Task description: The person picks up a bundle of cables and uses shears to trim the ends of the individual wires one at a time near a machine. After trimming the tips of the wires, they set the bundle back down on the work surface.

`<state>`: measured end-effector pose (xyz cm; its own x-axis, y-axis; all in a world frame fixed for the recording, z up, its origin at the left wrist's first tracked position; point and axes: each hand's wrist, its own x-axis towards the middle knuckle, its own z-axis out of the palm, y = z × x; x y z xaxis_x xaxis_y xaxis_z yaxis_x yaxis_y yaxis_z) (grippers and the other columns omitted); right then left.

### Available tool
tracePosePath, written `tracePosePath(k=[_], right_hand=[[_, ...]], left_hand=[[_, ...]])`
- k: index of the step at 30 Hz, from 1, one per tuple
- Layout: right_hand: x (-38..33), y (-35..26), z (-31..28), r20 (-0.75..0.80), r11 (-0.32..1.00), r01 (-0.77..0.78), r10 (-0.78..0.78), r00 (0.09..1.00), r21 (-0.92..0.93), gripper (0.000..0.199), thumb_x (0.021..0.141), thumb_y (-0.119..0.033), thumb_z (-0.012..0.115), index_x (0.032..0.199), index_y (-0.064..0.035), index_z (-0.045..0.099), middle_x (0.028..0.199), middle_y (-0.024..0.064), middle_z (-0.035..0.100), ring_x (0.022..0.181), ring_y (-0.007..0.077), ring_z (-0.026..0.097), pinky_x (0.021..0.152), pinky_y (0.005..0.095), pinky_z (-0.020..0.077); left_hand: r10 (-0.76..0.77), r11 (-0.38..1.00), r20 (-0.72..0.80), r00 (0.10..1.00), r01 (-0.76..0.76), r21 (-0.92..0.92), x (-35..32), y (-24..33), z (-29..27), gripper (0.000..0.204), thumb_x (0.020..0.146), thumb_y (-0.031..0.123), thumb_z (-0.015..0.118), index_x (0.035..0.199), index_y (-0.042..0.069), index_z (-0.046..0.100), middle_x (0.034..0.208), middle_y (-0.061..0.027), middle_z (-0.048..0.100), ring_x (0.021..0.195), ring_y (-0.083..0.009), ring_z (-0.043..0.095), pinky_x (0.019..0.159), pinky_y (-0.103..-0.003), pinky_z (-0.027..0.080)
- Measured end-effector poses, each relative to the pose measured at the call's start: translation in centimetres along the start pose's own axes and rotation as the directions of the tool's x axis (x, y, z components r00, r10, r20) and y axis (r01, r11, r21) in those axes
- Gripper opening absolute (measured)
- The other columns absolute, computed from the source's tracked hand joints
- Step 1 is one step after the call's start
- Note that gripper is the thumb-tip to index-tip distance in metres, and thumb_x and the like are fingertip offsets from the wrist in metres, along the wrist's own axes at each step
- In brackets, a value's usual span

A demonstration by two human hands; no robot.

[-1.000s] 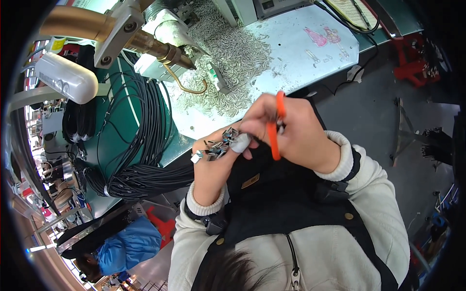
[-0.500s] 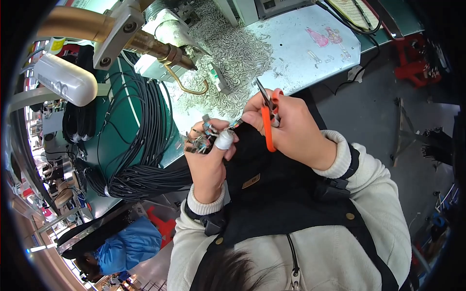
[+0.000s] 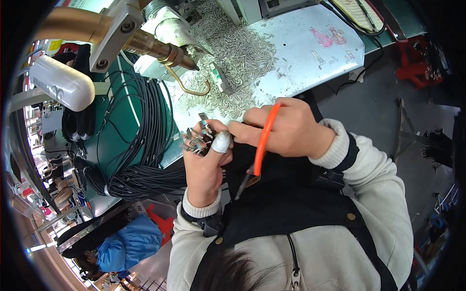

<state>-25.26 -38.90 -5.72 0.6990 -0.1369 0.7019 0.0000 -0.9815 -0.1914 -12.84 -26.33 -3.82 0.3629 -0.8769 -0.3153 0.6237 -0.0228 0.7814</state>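
Left hand (image 3: pixel 206 165): gripping connectors (image 3: pixel 196 138). Right hand (image 3: pixel 286 128): now closing in beside them, fist clenching orange tool (image 3: pixel 262 140).

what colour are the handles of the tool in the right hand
Orange handles, held in the right hand; the head view shows them clearly.
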Motion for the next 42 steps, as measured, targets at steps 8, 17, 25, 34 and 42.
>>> tracePosePath(k=[8, 17, 25, 34, 42], right_hand=[[-0.1, 0.0, -0.6, 0.084, 0.988, 0.097, -0.087, 0.993, -0.118, 0.030, 0.066, -0.014, 0.058, 0.096, -0.0147, 0.062, 0.059, -0.0066, 0.047, 0.047, 0.0045, 0.046, 0.043, 0.0175, 0.0306], [-0.5, -1.6, 0.7, -0.053, 0.965, -0.234, 0.242, 0.969, 0.116, 0.019, 0.068, -0.004, 0.060, 0.087, -0.0076, 0.060, 0.068, -0.0007, 0.058, 0.054, 0.0087, 0.055, 0.046, 0.0197, 0.0366], [-0.7, -2.1, 1.2, 0.317, 0.324, -0.604, 0.622, 0.716, 0.728, 0.010, 0.080, -0.006, 0.057, 0.087, 0.0006, 0.055, 0.071, 0.0046, 0.059, 0.061, 0.0097, 0.058, 0.054, 0.0217, 0.0456], [-0.8, -1.5, 0.0, 0.350, 0.550, -0.635, 0.540, 0.766, 0.542, 0.025, 0.073, -0.021, 0.066, 0.080, -0.0002, 0.054, 0.063, 0.0053, 0.057, 0.050, 0.0137, 0.057, 0.047, 0.0234, 0.0440], [-0.9, -2.5, 0.6, 0.475, 0.633, -0.721, 0.561, 0.678, 0.281, 0.036, 0.065, -0.032, 0.071, 0.074, -0.0026, 0.054, 0.055, 0.0064, 0.054, 0.041, 0.0210, 0.053, 0.041, 0.0295, 0.0405]], left_hand=[[0.103, 0.913, -0.219, 0.970, -0.005, 0.409, 0.0, 0.2, 0.6, 0.014, 0.074, 0.000, 0.063, 0.086, 0.001, 0.056, 0.069, 0.0019, 0.050, 0.050, -0.0013, 0.038, 0.043, -0.016, 0.026], [0.374, 0.733, -0.069, 0.925, -0.249, 0.633, 0.3, -1.2, -0.1, 0.013, 0.073, -0.001, 0.062, 0.085, 0.001, 0.056, 0.070, 0.0010, 0.051, 0.056, -0.0042, 0.043, 0.048, -0.017, 0.030], [0.365, 0.811, -0.122, 0.923, -0.251, 0.529, 0.2, -0.9, 0.8, 0.015, 0.076, -0.001, 0.059, 0.089, 0.000, 0.053, 0.071, -0.0010, 0.049, 0.054, -0.0066, 0.041, 0.047, -0.018, 0.030], [0.122, 0.982, -0.104, 0.987, -0.104, 0.159, 0.1, 0.0, 0.1, 0.017, 0.075, -0.002, 0.059, 0.091, -0.001, 0.054, 0.076, -0.0017, 0.053, 0.059, -0.0057, 0.044, 0.048, -0.019, 0.030], [0.273, 0.889, -0.152, 0.950, -0.188, 0.417, 0.2, -0.3, 0.6, 0.017, 0.074, -0.004, 0.058, 0.090, -0.001, 0.054, 0.076, -0.0012, 0.053, 0.059, -0.0052, 0.043, 0.049, -0.019, 0.031]])
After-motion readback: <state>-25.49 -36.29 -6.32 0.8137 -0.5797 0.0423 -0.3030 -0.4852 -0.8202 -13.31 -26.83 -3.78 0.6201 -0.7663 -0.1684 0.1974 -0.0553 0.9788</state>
